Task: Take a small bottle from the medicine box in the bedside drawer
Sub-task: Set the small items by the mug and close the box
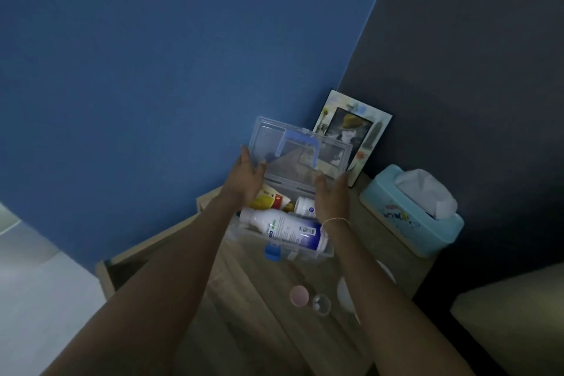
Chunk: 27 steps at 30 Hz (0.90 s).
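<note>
Medicine box (285,249) open on the counter (244,284), both hands on its lid.

Nearest, a small pink cap (299,295) and a little clear cup (322,304) on the wood. Beyond, inside the clear box, a large white bottle (280,227) lying on its side, and behind it a small white bottle (304,205), partly hidden by the right hand (331,197). Left hand (245,178) and right hand both spread open, fingers (244,153) lightly pressed to the edges of the raised clear lid (300,151), nothing gripped. Farther back, a picture frame (354,131) and a blue tissue box (410,212). Probably best: keep one hand on the lid, reach with the other past the large bottle, pinch the small one by its neck.
</note>
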Each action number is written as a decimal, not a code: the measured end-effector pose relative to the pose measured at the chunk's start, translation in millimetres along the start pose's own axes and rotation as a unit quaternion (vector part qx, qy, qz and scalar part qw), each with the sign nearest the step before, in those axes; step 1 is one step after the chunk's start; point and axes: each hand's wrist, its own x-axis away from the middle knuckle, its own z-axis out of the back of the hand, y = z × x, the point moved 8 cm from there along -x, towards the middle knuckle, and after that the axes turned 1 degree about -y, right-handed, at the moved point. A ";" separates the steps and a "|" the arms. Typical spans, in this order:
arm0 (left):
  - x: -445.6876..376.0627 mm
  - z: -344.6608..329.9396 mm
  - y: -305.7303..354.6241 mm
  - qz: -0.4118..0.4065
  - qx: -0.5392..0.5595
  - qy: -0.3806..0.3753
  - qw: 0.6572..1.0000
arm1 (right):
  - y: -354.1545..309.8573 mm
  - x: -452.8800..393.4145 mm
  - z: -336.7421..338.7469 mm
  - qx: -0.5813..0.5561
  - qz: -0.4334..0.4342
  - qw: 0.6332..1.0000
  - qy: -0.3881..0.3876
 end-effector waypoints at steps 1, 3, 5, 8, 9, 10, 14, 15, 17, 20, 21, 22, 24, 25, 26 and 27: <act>0.5 2.1 0.6 0.010 0.025 0.011 1.000 | -1.5 -0.4 2.3 -0.011 -0.003 1.000 0.010; 3.8 8.2 2.5 0.025 0.072 0.036 0.996 | -3.2 -3.7 9.3 -0.061 -0.028 0.997 0.028; 9.3 16.6 5.6 0.033 0.124 0.059 0.990 | 0.0 -8.4 16.2 -0.189 -0.080 0.978 0.037; 17.1 30.8 11.4 0.050 0.263 0.072 0.961 | 5.1 -9.2 24.3 -0.360 -0.134 0.923 0.032; 20.7 34.5 13.1 0.062 0.307 0.072 0.947 | 6.3 -8.5 26.1 -0.387 -0.135 0.912 0.013; 25.7 37.9 14.6 0.070 0.331 0.070 0.938 | 7.5 -6.4 27.7 -0.407 -0.136 0.903 -0.009; 55.8 43.3 16.0 0.062 0.346 0.051 0.935 | 18.4 11.3 41.1 -0.350 -0.138 0.926 -0.032; 63.8 44.6 13.5 0.061 0.323 0.056 0.943 | 19.8 15.5 44.9 -0.312 -0.134 0.940 -0.026; 78.3 45.5 8.0 0.061 0.249 0.064 0.965 | 21.2 26.2 48.8 -0.246 -0.139 0.959 -0.027; 96.3 42.6 1.8 0.038 0.164 0.074 0.983 | 12.8 41.2 51.8 -0.101 -0.067 0.991 -0.052; 101.9 40.4 1.2 0.022 0.139 0.071 0.987 | 8.4 47.4 49.2 -0.063 -0.027 0.995 -0.071; 106.2 37.3 -0.3 0.010 0.117 0.063 0.991 | 5.3 53.9 45.9 -0.033 0.004 0.995 -0.089; 112.6 33.3 -2.8 -0.002 0.083 0.046 0.996 | -0.6 63.0 40.3 -0.010 0.045 0.993 -0.111; 114.8 32.4 -4.5 -0.008 0.061 0.036 0.997 | -2.2 65.3 36.9 -0.004 0.056 0.991 -0.120; 116.8 31.0 -6.3 -0.016 0.036 0.023 0.999 | -2.2 66.8 32.4 0.012 0.062 0.989 -0.135; 119.0 29.2 -7.8 -0.022 0.011 0.009 1.000 | -0.2 68.4 27.4 0.040 0.062 0.986 -0.152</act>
